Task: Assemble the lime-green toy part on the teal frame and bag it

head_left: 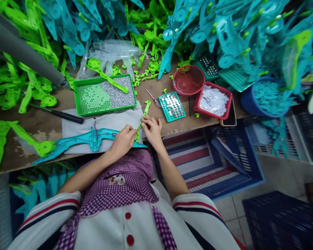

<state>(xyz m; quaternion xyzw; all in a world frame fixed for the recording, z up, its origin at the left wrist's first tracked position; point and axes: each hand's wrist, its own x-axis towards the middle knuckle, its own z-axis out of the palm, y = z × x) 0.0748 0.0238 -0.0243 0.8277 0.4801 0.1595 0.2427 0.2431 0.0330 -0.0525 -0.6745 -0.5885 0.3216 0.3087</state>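
Both hands meet at the table's front edge over a slim bright-green plastic part (pixel 146 108). My left hand (pixel 123 140) is closed in a pinch at its lower portion, and the fingertips hide what lies between them. On the other side, my right hand (pixel 152 130) pinches the same part between thumb and fingers. Beneath the left hand stretches a long blue plastic bow-shaped shell (pixel 94 139) with thin wires running along it. That shell rests on a grey cloth (pixel 69 128).
A green tray (pixel 77 100) holds small metal pieces, with a green arm (pixel 109 80) lying across it. Nearby are a screwdriver (pixel 156 102), a teal tray (pixel 183 114) of silver discs, red baskets (pixel 189 88), and a black-handled tool (pixel 67 116). Blue and green parts pile up behind.
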